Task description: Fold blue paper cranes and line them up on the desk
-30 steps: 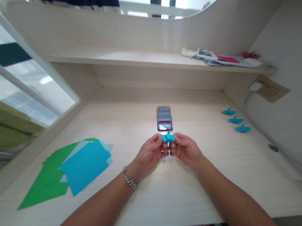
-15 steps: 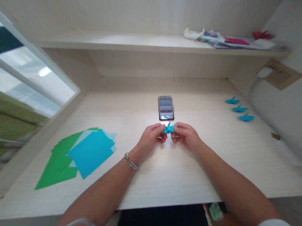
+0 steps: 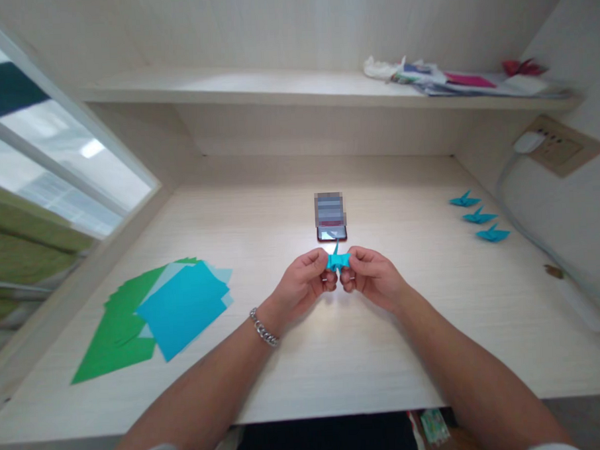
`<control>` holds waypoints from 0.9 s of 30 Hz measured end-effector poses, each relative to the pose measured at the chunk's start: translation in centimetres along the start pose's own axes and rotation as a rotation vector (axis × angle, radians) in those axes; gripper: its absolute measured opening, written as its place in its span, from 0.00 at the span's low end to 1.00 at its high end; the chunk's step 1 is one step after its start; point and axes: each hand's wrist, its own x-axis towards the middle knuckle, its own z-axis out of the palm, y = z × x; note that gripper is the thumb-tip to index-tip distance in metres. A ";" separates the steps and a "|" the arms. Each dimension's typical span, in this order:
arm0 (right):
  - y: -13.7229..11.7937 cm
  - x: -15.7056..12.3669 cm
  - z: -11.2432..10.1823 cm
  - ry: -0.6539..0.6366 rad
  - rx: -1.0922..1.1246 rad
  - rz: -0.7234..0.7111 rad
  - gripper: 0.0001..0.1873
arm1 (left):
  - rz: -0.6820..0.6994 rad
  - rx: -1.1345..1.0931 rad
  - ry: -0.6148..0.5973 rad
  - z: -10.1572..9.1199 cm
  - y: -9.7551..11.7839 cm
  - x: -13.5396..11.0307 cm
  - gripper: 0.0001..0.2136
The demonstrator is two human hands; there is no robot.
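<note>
A small blue folded paper crane (image 3: 338, 262) is held between my two hands, a thin point of it sticking up toward the phone. My left hand (image 3: 307, 278) pinches its left side between thumb and fingers. On the opposite side, my right hand (image 3: 374, 275) grips the other wing the same way. The fingers cover both wing ends. Just beyond the crane lies a phone (image 3: 331, 217) with a partly blurred screen. Three finished-looking blue paper cranes (image 3: 480, 216) stand in a slanting row at the right of the desk.
At the left, blue paper sheets (image 3: 184, 309) overlap green sheets (image 3: 113, 339). A shelf (image 3: 224, 89) crosses the back, with papers (image 3: 453, 82) at its right. A white plug (image 3: 529, 142) sits in the wall socket (image 3: 562, 147), its cable running down the right side.
The crane's body looks a little wider and flatter between my fingers. Both hands keep their pinch on it. The whole view has shifted slightly.
</note>
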 end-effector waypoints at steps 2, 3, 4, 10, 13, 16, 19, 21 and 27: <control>0.0 0.0 0.0 0.001 0.000 0.003 0.15 | -0.002 0.002 -0.008 0.0 0.0 0.0 0.13; 0.0 0.0 0.0 0.003 -0.001 0.004 0.15 | -0.004 0.001 -0.011 0.1 0.0 0.0 0.13; 0.0 -0.1 0.0 0.003 0.000 0.005 0.15 | -0.007 -0.003 -0.013 0.1 0.0 -0.1 0.13; 0.1 0.0 0.0 -0.027 0.052 0.009 0.14 | -0.019 -0.031 -0.033 0.3 0.0 -0.2 0.14; 0.2 0.0 -0.2 -0.036 0.065 0.023 0.14 | -0.012 -0.049 -0.037 0.1 -0.1 -0.1 0.14; 0.2 0.1 -0.4 -0.031 0.082 0.020 0.14 | 0.021 -0.099 -0.039 -0.2 -0.2 0.0 0.13; 0.2 0.2 -0.7 0.018 0.098 -0.018 0.13 | 0.042 -0.136 -0.031 -0.2 -0.2 0.0 0.11; 0.1 0.3 -0.8 0.052 0.090 -0.038 0.13 | 0.040 -0.133 -0.026 -0.1 -0.1 -0.1 0.10; 0.0 0.5 -0.4 0.178 -0.057 -0.076 0.17 | 0.061 0.009 0.024 -0.1 -0.1 0.2 0.13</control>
